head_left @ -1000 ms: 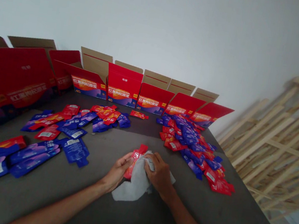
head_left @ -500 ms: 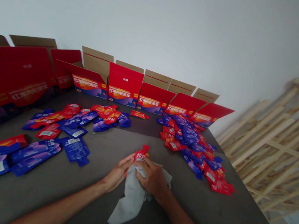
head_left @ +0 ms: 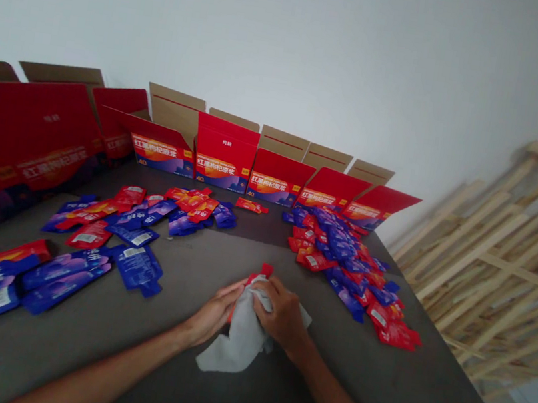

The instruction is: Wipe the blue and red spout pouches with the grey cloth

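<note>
The right hand closes over a grey cloth wrapped around a red sachet, its long axis pointing far; the left hand presses flat against the bundle's left side.

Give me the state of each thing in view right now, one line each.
left hand, fingers extended, pressed against the cloth bundle
right hand, curled over the cloth
grey cloth, crumpled, one end hanging loose
red sachet, mostly wrapped in the cloth, one corner showing
cardboard cartons, open, flaps raised, standing in a row
sachets at right, loose heap
sachets at left, spread out flat
wooden slats, leaning
</note>
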Motion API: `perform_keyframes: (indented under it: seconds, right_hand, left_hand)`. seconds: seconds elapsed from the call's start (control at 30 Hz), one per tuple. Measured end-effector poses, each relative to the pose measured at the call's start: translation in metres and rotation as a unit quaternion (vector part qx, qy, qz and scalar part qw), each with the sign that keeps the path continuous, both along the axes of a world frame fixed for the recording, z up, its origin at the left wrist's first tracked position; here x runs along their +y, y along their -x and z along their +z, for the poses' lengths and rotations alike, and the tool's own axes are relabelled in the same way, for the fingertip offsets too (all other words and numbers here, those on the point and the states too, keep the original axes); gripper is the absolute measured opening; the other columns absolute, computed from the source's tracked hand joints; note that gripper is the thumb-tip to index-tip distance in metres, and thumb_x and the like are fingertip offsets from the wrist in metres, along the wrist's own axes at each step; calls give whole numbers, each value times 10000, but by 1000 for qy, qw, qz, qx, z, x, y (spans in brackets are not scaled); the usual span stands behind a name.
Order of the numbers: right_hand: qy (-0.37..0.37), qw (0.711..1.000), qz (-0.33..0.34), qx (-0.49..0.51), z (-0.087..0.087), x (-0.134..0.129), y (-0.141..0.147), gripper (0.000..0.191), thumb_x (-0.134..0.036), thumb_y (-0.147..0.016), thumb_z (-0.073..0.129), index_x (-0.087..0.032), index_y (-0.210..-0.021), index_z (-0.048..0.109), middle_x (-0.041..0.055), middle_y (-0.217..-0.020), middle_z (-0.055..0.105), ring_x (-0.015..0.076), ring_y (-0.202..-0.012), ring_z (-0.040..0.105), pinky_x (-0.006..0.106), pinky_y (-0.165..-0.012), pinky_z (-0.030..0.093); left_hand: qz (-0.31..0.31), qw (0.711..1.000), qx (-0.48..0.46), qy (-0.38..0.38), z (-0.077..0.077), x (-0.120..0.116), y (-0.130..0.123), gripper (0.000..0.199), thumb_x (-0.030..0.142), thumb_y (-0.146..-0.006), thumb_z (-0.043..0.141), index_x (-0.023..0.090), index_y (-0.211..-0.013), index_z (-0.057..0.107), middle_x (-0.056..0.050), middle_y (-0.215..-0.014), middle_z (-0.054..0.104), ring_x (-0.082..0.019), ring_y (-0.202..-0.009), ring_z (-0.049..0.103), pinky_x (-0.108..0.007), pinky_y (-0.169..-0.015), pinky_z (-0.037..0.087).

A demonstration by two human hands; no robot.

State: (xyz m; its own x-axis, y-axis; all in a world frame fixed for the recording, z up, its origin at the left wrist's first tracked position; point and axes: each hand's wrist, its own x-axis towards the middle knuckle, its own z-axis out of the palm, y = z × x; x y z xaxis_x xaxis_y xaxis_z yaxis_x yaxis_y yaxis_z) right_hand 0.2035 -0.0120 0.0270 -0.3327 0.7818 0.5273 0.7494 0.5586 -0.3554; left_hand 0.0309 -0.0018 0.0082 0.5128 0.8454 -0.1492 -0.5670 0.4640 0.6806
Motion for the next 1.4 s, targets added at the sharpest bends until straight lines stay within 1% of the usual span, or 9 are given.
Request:
perform_keyframes:
  seconds: [0.1,0.2,0.3,0.47,0.6,0.77,0.93,1.13,1.4]
  right_hand:
    - [4,996,65,-54,-5,-1,4,253,-173,-840,637,-247,-1082,623,35,-1027,652,181,-839,658,261,-706,514]
    - [7,992,90,-87,-7,-1,6,262,-203,-826,660,-249,-1082,628,25,-980,657,181,-820,657,262,-694,515]
    - [10,996,55,-70,-4,-1,4,250,-187,-849,640,-250,-1091,623,31,-1020,656,172,-829,662,256,-719,516]
    - [-10,998,-44,33,4,3,-7,178,-203,-926,562,-247,-1092,610,45,-1007,644,184,-870,660,274,-776,516]
    - [-43,990,-65,116,6,10,-17,122,-249,-956,515,-232,-1047,594,52,-962,630,200,-889,640,313,-806,517]
    - [-76,987,35,137,1,9,-24,106,-275,-949,535,-234,-1032,586,42,-909,624,191,-833,625,317,-747,530]
    - [-99,987,111,67,-9,-2,-8,142,-272,-921,569,-233,-1052,609,54,-916,646,191,-823,642,305,-701,534]
    - [-48,991,112,46,-16,-7,17,135,-262,-892,573,-213,-1006,623,61,-936,642,169,-783,646,256,-643,522]
    - [-29,995,20,92,-8,-4,9,114,-207,-918,536,-222,-1007,604,59,-918,618,186,-808,635,285,-725,525]
  left_hand:
    - [2,1000,-11,3,-1,3,0,413,292,-896,631,150,-1284,620,-125,-1214,699,-245,-1109,649,-338,-990,444]
    - [8,1000,-15,2,0,4,0,395,307,-904,618,144,-1264,627,-123,-1198,704,-231,-1088,653,-319,-967,456]
    - [9,1000,-8,2,1,3,0,392,300,-896,630,150,-1258,632,-117,-1182,712,-234,-1093,652,-324,-981,446]
    - [8,999,35,-6,-1,1,-1,471,341,-868,666,165,-1302,612,-124,-1191,711,-256,-1106,652,-357,-1015,418]
    - [17,996,78,-39,-2,2,-3,474,410,-856,668,165,-1261,637,-114,-1110,739,-246,-964,697,-335,-898,477]
    - [74,995,68,2,-2,3,-4,395,400,-808,713,163,-1122,677,-72,-947,760,-196,-770,701,-286,-732,513]
    - [136,987,76,49,4,-5,-4,330,396,-825,700,184,-1077,701,-46,-1064,740,-191,-981,675,-270,-909,482]
    - [9,997,-5,72,6,-17,-3,635,641,-878,493,199,-1327,583,-111,-1228,690,-287,-1186,609,-410,-1069,395]
    - [-86,994,-48,44,-1,-20,-3,622,577,-881,546,148,-1329,588,-135,-1157,726,-322,-1206,602,-439,-1080,392]
